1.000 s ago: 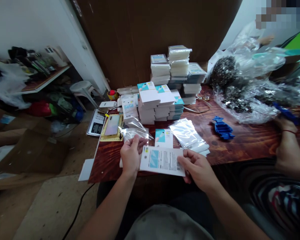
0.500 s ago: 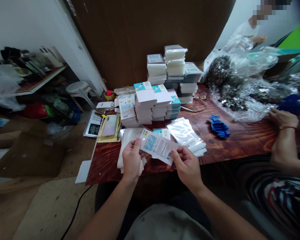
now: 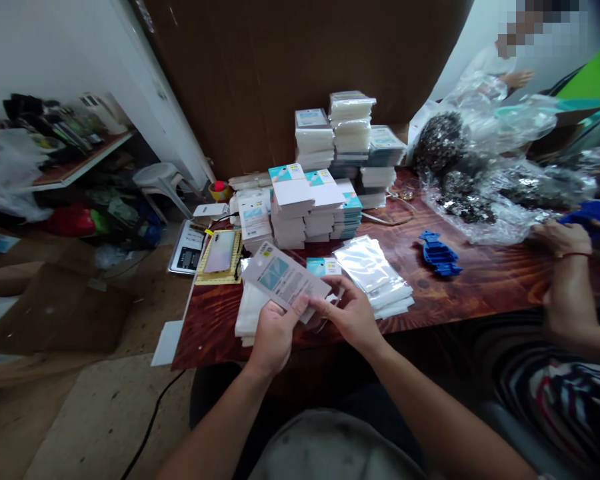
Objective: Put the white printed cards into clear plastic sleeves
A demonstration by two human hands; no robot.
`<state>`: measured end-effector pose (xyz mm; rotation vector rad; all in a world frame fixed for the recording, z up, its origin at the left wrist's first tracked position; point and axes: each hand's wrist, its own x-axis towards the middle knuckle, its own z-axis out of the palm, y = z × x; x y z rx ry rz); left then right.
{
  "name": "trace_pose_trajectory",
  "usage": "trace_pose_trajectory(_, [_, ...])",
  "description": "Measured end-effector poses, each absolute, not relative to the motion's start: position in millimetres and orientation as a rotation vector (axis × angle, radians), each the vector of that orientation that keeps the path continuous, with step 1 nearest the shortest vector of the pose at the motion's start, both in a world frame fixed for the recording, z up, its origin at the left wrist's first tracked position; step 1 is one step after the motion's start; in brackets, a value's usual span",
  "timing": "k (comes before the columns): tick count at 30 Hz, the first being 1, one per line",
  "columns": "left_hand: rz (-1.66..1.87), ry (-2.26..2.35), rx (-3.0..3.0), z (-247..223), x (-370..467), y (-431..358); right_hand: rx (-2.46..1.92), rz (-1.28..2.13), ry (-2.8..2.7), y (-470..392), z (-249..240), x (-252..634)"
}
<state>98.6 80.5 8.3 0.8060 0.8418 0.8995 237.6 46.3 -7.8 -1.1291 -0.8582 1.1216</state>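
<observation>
White rectangular card with a blue printed panel slants at centre frame.
The left hand grips its lower edge; the right hand pinches its lower-right end, the card reaching up-left.

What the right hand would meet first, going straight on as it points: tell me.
The right hand would likely meet the printed card first, whose near end seems to touch it; exact depth is unclear.

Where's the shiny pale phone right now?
In the head view, the shiny pale rectangular phone is at the left end of the brown wooden table, on a yellow rectangular pad, left of the white printed cards stacked nearby.
</observation>
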Motion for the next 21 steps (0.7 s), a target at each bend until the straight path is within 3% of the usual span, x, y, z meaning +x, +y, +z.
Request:
trace_pose_trajectory(5, [0.582,1.02,1.249,13,85,97,-1.254,1.081,-0.856,45,-4,270])
trace_pose_trajectory(9, [0.737,1.675,1.872,7,51,129,-1.634,0.599,-0.789,45,-34,335])
trace_pose_trajectory(12, [0.51,1.976,2.032,-5,23,148,-2.081,0.091,-0.98,47,-56,365])
trace_pose_trajectory(15, [0.331,1.993,1.901,-13,7,157,-2.094,-0.26,-1.238,47,-56,356])
trace_pose_trajectory(21, [0.326,1.912,1.861,-16,1,166,-1.563,0.088,-2.214,50,-15,286])
